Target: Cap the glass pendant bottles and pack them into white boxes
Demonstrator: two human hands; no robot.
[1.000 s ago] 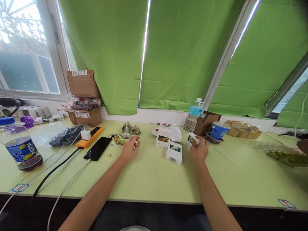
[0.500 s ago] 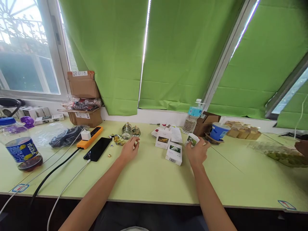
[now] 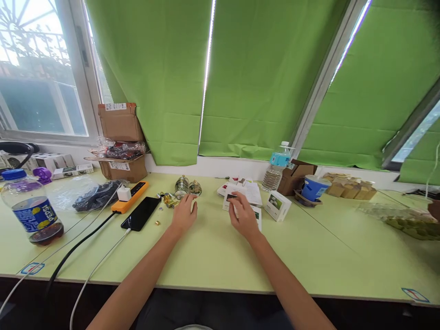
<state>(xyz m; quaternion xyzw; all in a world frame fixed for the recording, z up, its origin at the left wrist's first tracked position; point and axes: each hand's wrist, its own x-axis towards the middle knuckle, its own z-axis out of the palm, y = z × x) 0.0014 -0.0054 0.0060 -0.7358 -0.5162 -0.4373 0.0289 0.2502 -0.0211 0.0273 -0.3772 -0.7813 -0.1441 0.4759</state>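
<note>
Right of centre on the pale green table (image 3: 209,261), three small white boxes in view. Judged by layout, work partway along: the right-hand box (image 3: 277,206) stands apart, clear of both hands, seemingly placed. Left of it, the near box (image 3: 258,215) and the far box (image 3: 225,205) sit close together and look to be what is left to handle.

Right hand (image 3: 244,220) over these two, partly covering both; thumb and fingers parted, no grasp seen. Contact with the far box: cannot tell. Left hand (image 3: 184,214) low at the table, fingers loosely bent, holding nothing visible, just near of two ornate glass jars (image 3: 181,188).

Appearance: right-hand box turned at an angle, edges crisp, pale blossom among green leaves on its front, print too small to read. Far box's picture mostly hidden by fingers; near box shows only a green patch and white edge.
</note>
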